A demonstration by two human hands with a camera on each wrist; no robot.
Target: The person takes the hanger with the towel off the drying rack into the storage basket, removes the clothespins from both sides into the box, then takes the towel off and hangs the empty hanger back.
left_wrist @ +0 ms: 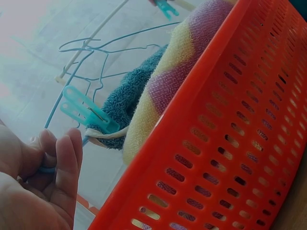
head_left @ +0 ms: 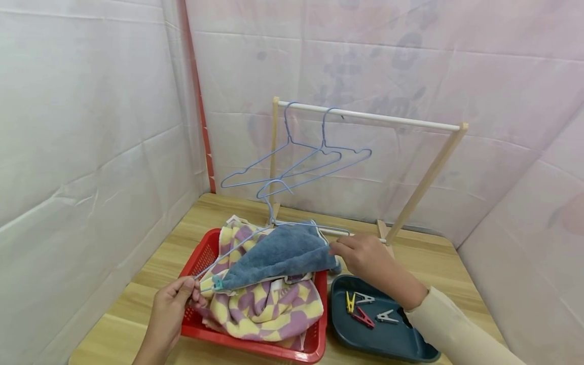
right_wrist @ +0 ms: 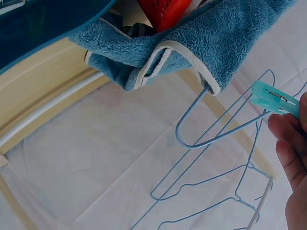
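My left hand (head_left: 171, 306) grips the left corner of a blue wire hanger (head_left: 232, 249) held over the red basket. A blue towel (head_left: 278, 256) hangs along the hanger's lower bar. At its left end a teal clothespin (left_wrist: 88, 110) clips the towel close to my left fingers. My right hand (head_left: 365, 257) pinches a second teal clothespin (right_wrist: 276, 98), its tip by the hanger's bare right end in the right wrist view. The towel's white-edged corner lies a short way along the wire from that clothespin.
The red basket (head_left: 255, 350) holds a yellow-and-purple patterned towel (head_left: 274, 309). Right of it, a dark tray (head_left: 378, 344) contains several clothespins (head_left: 363, 317). Behind stands a wooden rack with a white rail (head_left: 388, 117), two blue hangers (head_left: 315, 167) hooked on it. White sheeting surrounds the table.
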